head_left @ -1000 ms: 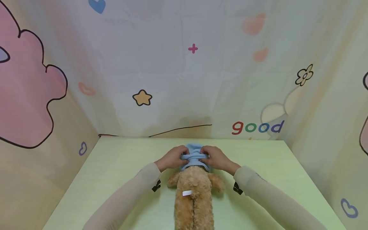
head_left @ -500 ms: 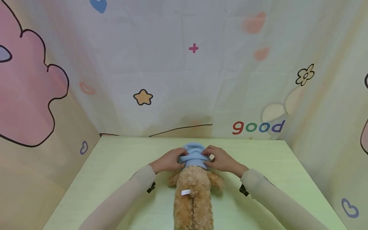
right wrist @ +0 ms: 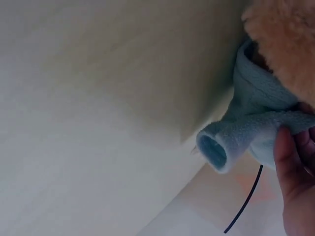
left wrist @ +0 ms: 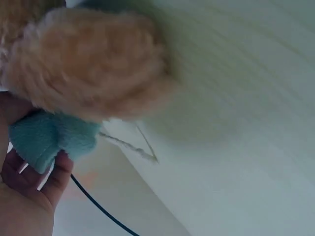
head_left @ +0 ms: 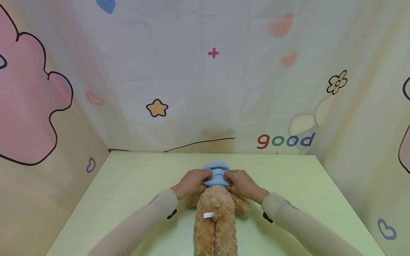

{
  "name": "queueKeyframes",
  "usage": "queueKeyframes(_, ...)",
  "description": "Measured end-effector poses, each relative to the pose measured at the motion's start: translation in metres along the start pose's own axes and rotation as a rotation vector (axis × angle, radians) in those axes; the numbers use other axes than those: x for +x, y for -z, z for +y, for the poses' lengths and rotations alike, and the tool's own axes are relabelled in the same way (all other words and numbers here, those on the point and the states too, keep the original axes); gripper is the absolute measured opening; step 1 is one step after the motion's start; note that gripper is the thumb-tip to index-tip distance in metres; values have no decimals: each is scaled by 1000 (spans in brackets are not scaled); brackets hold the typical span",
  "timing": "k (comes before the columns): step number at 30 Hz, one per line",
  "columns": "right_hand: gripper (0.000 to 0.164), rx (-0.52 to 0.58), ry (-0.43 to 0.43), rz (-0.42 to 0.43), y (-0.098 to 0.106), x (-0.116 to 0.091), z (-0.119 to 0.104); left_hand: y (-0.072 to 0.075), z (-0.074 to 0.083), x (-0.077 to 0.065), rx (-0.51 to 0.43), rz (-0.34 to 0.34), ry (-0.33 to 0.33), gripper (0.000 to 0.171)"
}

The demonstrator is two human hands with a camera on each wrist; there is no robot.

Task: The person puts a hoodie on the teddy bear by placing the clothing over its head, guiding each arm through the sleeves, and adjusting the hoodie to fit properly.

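Observation:
A brown plush toy lies on the pale green table, its white tag facing up. Its head end is covered by a bunched light blue fleece garment. At the garment's left side my left hand grips the cloth, and my right hand grips the right side. In the right wrist view, a sleeve-like tube of the garment sticks out with its end open, and my thumb presses the cloth. The left wrist view shows the toy's furry arm over blue cloth pinched in my fingers.
The table extends to both sides of the toy. Behind it hangs a printed curtain with a star and the word "good". A pale cord and a dark cable show in the left wrist view.
Both hands, slightly apart half a second ago, have come closer together and regripped. The garment's folds sit tighter and lower toward the toy's shoulders. The toy's body stays in place.

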State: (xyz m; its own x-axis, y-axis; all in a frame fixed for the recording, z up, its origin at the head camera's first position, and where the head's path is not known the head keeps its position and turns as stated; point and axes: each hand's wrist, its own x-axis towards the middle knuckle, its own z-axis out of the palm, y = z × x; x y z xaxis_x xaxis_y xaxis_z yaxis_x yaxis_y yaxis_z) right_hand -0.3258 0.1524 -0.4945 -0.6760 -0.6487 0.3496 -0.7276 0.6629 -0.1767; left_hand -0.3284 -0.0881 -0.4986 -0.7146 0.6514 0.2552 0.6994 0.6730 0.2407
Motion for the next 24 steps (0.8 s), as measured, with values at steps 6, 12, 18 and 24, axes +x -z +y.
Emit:
queueKeyframes(6, 20, 38, -114, -42, 10, -2, -7, 5, 3, -2, 20, -38, 65, 28)
queueKeyframes(12, 28, 68, -119, -55, 10, -3, -7, 4, 2, -4, 60, -45, 26, 43)
queueKeyframes(18, 20, 60, -94, -24, 5, -5, -5, 3, 5, -4, 61, -12, -16, 38)
queueKeyframes(24, 34, 66, -221, -72, 17, -7, -9, 6, -7, -11, -182, -15, 139, 46)
